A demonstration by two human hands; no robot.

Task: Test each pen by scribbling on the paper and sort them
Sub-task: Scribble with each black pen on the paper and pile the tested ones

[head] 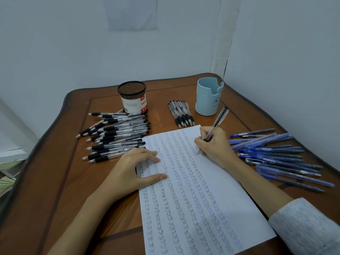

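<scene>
Right hand fingers grip pen, tip on paper; left hand fingers flat, pressing paper.

- The left hand is bare, with short, trimmed nails; the thumbnail shows plainly.
- The left forearm is bare along all of it that is in view.
- The right hand and its wrist are bare.
- The sleeve on the right arm is a light grey knit with a fine ribbed texture, and its edge ends partway up the forearm.
</scene>
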